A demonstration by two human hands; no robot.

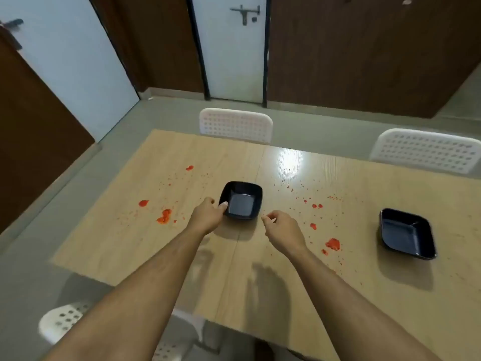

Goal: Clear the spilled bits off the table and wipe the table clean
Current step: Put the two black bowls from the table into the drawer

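Bits [164,217] of something red lie scattered over the desk [299,295], in soft-looking clumps left of the middle and near your right wrist, with fine crumbs spread between and beyond them. Your left hand [208,213] grips the near left rim of the black bowl [240,200] at the desk's middle, thumb over the edge; your right hand [282,226] hangs just beside that bowl with fingers loosely curled, holding nothing. A second bowl [406,234] sits well apart on the right, and both look empty. The bowl looks rigid, light and glossy, so it may slip if held by one edge only; a thumb inside the rim with fingers under the wall should do. The clumps look moist and mushy, likely to smear if you press or drag them, so pinch each one gently from the sides and lift it straight into the bowl. The fine crumbs seem too small to pinch; sweeping them toward the desk edge into the bowl held just below would likely serve better. No cloth shows anywhere in view, so wiping is not yet possible. White chairs [235,125] stand at the far side.
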